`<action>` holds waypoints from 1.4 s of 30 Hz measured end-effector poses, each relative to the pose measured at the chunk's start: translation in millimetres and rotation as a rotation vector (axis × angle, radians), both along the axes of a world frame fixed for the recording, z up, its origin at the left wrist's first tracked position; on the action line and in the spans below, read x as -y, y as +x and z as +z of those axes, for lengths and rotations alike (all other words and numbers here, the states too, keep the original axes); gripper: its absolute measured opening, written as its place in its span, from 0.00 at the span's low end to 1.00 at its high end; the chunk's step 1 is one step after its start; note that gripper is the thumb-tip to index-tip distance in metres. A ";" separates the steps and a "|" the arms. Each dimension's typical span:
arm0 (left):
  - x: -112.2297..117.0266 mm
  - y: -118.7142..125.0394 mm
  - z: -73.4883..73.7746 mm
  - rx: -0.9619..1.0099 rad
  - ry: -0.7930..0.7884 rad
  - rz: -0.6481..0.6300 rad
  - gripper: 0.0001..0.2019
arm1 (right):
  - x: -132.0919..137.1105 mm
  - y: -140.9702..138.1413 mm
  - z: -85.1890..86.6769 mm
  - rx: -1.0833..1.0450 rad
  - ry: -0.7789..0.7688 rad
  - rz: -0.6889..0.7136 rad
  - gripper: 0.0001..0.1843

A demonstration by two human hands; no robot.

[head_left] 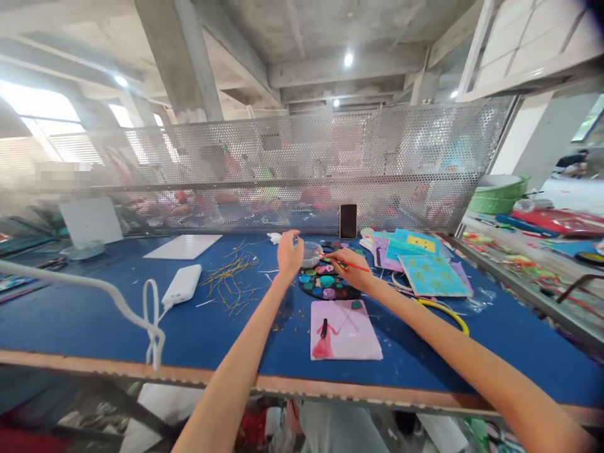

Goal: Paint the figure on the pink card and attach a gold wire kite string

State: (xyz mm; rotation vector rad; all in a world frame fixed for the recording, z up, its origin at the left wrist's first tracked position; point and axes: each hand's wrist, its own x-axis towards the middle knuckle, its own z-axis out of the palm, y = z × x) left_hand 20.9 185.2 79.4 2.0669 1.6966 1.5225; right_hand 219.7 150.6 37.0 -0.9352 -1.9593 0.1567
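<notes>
Concrete-ceilinged workshop, with a perforated metal mesh screen (302,151) along the far edge of a long blue-topped bench (250,343) trimmed with a tan wooden front edge. Toward the middle of the bench's far half, a round black paint palette (328,288) dotted with teal, blue and purple paint, and just beside it a small clear plastic dish (311,253). Left hand (289,255) raised at the dish's side, fingers half curled, nothing in its hold; any contact with the dish hard to judge from this view. Right hand (344,267) closed in a pinch on a thin red-handled paintbrush (355,266), tip angled toward the dish. Some risk of paint dripping onto the pink paper sheet (349,333) near the front of the palette if the brush swings across it; risk too of the dish tipping if knocked by the left hand, or of the upright black smartphone (348,221) falling if the bench is jolted. Counted: two hands, one brush, one palette, one dish, one phone, one pink sheet, one white power bank (182,284) toward the left, two teal painted cards (434,275) toward the far right corner.
</notes>
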 end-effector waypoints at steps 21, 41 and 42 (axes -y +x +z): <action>-196.4 129.3 -6.1 -0.313 -0.468 -0.200 0.20 | 42.7 231.9 12.9 -1.849 -0.834 0.088 0.10; -214.3 146.4 -32.1 -0.355 -0.424 -0.194 0.23 | 48.1 220.2 15.2 -1.873 -0.901 0.085 0.09; -215.2 146.3 -32.8 -0.359 -0.421 -0.194 0.23 | 48.1 219.9 15.4 -1.873 -0.898 0.084 0.09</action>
